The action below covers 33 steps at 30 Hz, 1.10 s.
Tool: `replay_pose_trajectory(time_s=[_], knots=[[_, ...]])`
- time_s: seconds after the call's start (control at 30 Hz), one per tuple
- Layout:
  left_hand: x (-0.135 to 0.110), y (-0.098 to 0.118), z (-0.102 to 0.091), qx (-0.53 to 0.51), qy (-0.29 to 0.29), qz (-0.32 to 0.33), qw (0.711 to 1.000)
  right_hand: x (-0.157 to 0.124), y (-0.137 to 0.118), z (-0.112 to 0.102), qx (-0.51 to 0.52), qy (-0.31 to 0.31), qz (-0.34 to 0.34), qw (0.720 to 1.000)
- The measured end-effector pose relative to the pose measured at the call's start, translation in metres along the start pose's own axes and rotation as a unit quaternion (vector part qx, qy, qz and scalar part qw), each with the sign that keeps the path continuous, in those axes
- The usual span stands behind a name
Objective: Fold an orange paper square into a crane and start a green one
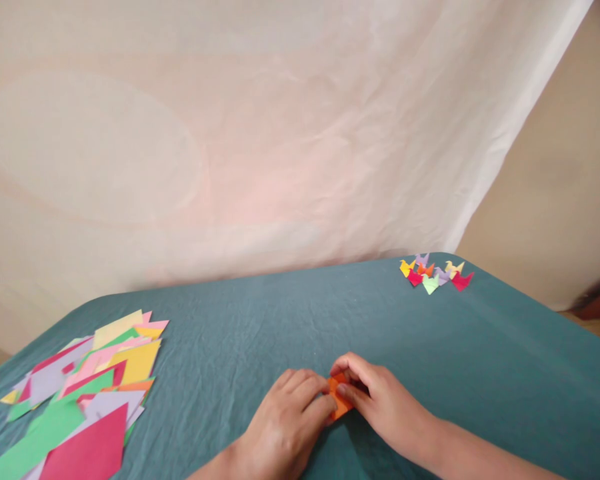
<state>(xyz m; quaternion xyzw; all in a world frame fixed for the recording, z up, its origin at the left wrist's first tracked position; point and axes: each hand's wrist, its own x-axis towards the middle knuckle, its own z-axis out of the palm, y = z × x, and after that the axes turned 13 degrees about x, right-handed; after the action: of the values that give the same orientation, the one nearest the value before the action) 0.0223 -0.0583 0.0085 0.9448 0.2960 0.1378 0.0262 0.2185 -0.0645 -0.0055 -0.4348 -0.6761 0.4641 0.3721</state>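
Observation:
A small folded piece of orange paper [341, 404] is held low over the table, near its front middle. My left hand [291, 415] has its fingers closed on the paper's left side. From the right, my right hand [375, 395] pinches the same paper between thumb and index finger. Both hands hide part of the paper, so its full folded shape cannot be made out.
A dark green cloth covers the table [240, 333]. Loose coloured paper sheets [90, 447] lie in a spread pile at the left. Several small folded paper birds [431, 283] stand in a cluster at the far right corner. A pale sheet [280, 133] hangs behind the table.

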Motion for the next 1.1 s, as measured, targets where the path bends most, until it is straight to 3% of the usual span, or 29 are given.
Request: replay_pose_trajectory(time_s=[0.33, 0.53, 0.77, 0.97, 1.1], knots=[[0.001, -0.003, -0.002, 0.054, -0.007, 0.053, 0.997, 0.0, 0.012, 0.009, -0.008, 0.039, -0.008, 0.999], [0.003, -0.003, 0.001, 0.042, 0.012, 0.026, 0.999, 0.001, 0.011, 0.008, -0.013, 0.039, -0.003, 0.999], [0.004, -0.005, 0.004, -0.012, 0.038, 0.02, 0.999, -0.002, 0.017, 0.009, -0.179, 0.015, -0.008, 0.984], [0.003, -0.005, 0.009, -0.02, 0.056, 0.005, 0.998, -0.006, 0.014, 0.002, -0.238, 0.015, -0.049, 0.97], [0.003, -0.006, 0.013, 0.0, 0.07, 0.01, 0.997, -0.014, 0.01, -0.005, -0.304, -0.025, -0.094, 0.948]])
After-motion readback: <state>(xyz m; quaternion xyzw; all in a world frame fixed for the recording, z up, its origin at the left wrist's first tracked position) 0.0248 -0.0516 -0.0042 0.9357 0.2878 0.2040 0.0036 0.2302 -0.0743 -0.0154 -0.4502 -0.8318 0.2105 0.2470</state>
